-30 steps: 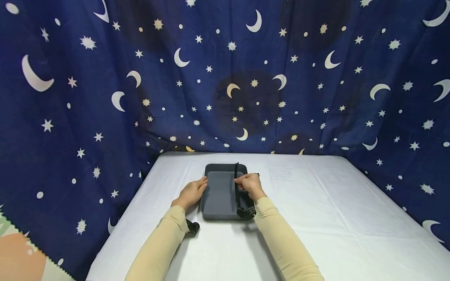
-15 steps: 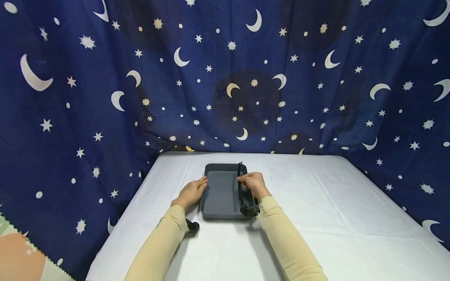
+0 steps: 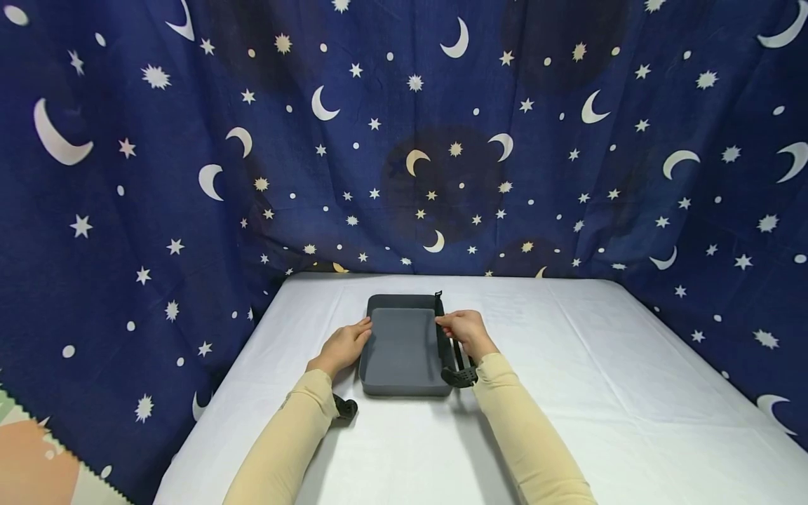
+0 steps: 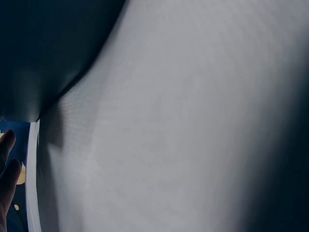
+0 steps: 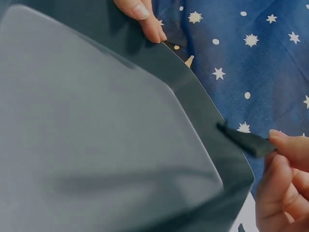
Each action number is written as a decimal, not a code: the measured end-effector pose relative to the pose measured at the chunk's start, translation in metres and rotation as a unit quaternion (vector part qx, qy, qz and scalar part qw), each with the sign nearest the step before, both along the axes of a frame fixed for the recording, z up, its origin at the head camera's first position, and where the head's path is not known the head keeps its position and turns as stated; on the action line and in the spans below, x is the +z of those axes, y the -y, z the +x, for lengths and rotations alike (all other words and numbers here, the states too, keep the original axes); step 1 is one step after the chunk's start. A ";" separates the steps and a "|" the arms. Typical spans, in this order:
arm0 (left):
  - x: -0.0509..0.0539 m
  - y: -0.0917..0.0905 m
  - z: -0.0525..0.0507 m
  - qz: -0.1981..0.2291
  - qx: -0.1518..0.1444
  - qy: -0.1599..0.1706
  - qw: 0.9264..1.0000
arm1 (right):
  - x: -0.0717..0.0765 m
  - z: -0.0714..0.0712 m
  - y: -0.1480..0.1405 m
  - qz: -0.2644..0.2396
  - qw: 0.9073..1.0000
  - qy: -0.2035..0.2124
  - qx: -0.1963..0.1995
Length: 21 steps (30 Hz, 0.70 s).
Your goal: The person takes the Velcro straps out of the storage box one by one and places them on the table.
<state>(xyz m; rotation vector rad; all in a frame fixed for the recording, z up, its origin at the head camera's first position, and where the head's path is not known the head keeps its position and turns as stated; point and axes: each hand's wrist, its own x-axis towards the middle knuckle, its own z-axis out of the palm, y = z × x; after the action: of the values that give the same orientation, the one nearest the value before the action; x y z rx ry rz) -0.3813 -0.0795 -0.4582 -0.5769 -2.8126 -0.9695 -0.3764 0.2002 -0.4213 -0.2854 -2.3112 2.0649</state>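
A grey rectangular tray lies on the white-covered table, and nothing shows on its floor. My left hand rests along its left side, fingertips at the rim. In the right wrist view, fingertips of that hand lie over the tray's edge. Between thumb and forefinger, my right hand pinches a thin black strip, held lengthwise over the tray's right wall. Its narrow dark tip sticks out past the fingers in the right wrist view; the exact kind cannot be told. The left wrist view shows the tray's dark outer wall.
A white cloth covers the table, which runs right and forward of the tray. Behind it hangs a blue curtain with moons and stars. Black wrist mounts sit under both forearms.
My right hand has moved a little to the right with the black strip, from above the tray's interior to its right wall. The left hand and the tray stay in place.
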 end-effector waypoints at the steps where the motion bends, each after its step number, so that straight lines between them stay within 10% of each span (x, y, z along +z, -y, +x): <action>1: 0.000 0.000 0.000 0.001 0.000 0.001 1.000 | -0.001 0.000 -0.002 -0.004 1.000 0.001 0.001; 21: 0.001 -0.001 0.002 -0.004 -0.001 -0.001 1.000 | -0.007 0.002 -0.038 -0.042 0.999 0.010 0.000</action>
<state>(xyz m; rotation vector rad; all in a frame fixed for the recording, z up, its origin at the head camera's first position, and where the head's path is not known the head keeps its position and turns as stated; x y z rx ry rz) -0.3789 -0.0786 -0.4575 -0.5801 -2.8156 -0.9582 -0.3744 0.2383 -0.4281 -0.3104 -2.2381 2.1723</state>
